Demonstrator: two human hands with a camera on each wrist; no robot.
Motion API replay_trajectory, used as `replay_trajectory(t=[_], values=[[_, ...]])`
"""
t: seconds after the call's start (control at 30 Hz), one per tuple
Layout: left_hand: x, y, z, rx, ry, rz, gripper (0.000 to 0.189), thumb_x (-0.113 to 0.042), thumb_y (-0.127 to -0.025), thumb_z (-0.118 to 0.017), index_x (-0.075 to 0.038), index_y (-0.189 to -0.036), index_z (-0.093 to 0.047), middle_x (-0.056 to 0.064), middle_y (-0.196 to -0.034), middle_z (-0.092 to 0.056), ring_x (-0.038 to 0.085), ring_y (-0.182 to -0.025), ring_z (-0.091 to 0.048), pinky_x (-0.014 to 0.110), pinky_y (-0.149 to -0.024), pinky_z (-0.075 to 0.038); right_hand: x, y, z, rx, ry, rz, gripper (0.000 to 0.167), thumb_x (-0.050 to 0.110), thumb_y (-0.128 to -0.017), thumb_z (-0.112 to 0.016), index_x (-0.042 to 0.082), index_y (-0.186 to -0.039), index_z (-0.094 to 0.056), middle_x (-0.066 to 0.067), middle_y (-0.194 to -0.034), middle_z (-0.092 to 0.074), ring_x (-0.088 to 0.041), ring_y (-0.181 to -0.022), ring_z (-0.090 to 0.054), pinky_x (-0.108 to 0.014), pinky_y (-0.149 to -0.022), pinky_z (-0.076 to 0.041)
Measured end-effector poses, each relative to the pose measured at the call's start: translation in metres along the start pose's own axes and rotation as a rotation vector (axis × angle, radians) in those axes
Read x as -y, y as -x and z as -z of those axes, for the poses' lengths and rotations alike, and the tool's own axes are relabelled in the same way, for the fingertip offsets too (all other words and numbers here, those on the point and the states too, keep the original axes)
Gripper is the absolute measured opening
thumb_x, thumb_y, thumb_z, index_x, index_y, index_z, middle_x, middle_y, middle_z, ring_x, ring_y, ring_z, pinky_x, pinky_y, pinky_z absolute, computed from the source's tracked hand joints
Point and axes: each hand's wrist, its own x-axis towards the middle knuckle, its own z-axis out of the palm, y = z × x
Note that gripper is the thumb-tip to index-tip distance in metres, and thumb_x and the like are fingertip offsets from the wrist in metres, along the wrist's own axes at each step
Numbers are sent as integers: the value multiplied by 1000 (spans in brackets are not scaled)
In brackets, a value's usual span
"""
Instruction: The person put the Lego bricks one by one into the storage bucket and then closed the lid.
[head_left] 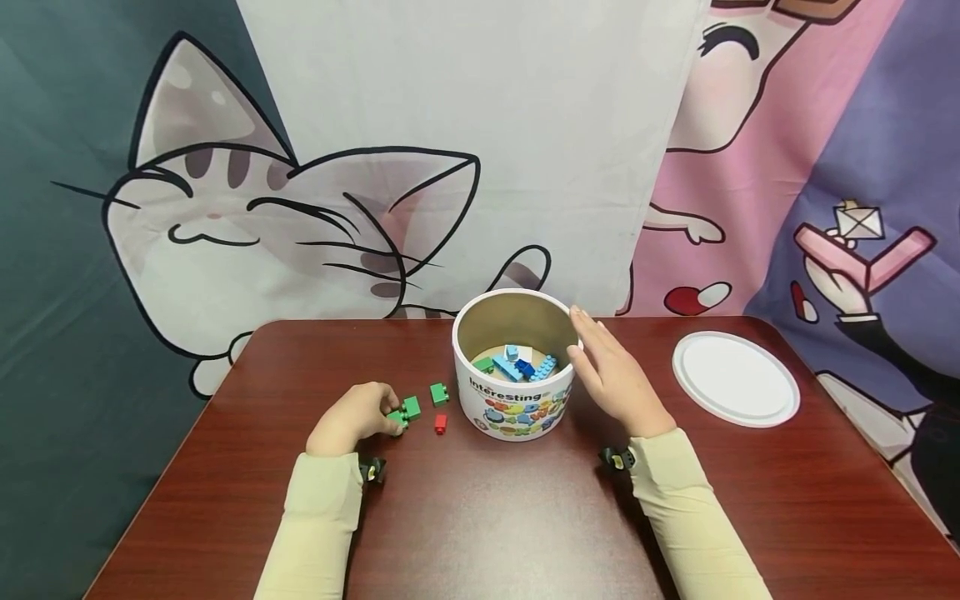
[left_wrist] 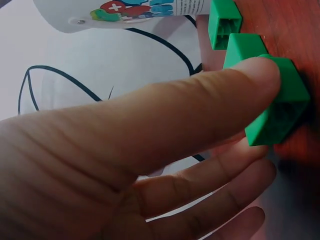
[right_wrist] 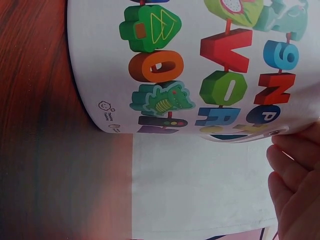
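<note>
My left hand (head_left: 351,419) pinches a green toy brick (left_wrist: 292,87) between thumb and fingers, low over the table. Against that brick lies a second green brick (head_left: 411,407); whether the two are joined I cannot tell. Slightly farther off are a third green brick (head_left: 438,394) and a small red brick (head_left: 440,424). A round white tub (head_left: 514,410) with printed toy shapes stands upright to their right, its top uncovered. Inside it lie several bricks, among them light blue bricks (head_left: 507,367) and a green one (head_left: 483,365). With fingers extended, my right hand (head_left: 621,379) rests against the tub's right side.
A round white lid (head_left: 737,379) lies flat at the right of the brown table (head_left: 480,517). Behind the table's back edge hangs a cloth (head_left: 480,83) printed with cartoon animals. Each wrist carries a small dark camera.
</note>
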Motion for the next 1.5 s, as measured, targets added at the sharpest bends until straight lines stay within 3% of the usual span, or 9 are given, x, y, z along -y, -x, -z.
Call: replay_trajectory(t=[0.3,0.53,0.8,1.3,1.5], values=[[-1,1,0,9,-2,-6,25,-8,-78,-84,-3,-95,-68,4,-85,-63,18,-75,-56,36,-69,-50,0,0,1,5,4,-3,60,25,-104,-54,3,-156,-36,-14,-161,-36,-34,-148,-33,-40,-124,-19],[-1,1,0,11,0,2,23,-8,-79,-82,-3,-96,-68,4,-86,-62,18,-75,-55,36,-68,-49,0,0,1,3,0,0,60,33,-106,-50,4,-156,-36,-13,-161,-36,-33,-149,-33,-40,-124,-19],[3,3,1,19,-10,10,22,-10,-81,-81,-4,-97,-67,4,-89,-63,18,-76,-56,37,-70,-50,1,0,0,5,0,-2,60,30,-105,-52,4,-156,-36,-13,-161,-36,-35,-148,-33,-43,-123,-20],[0,2,6,-35,5,-52,18,-10,-86,-71,0,-100,-66,5,-84,-63,18,-73,-56,35,-67,-48,-1,1,-1,-29,1,36,57,28,-106,-51,3,-156,-38,-14,-160,-38,-33,-147,-36,-34,-124,-17],[0,-2,4,-64,26,-83,22,-12,-89,-71,1,-106,-66,8,-91,-66,21,-82,-61,38,-74,-52,0,1,-1,-27,-6,33,58,28,-106,-52,3,-156,-37,-14,-160,-37,-35,-147,-36,-35,-124,-17]])
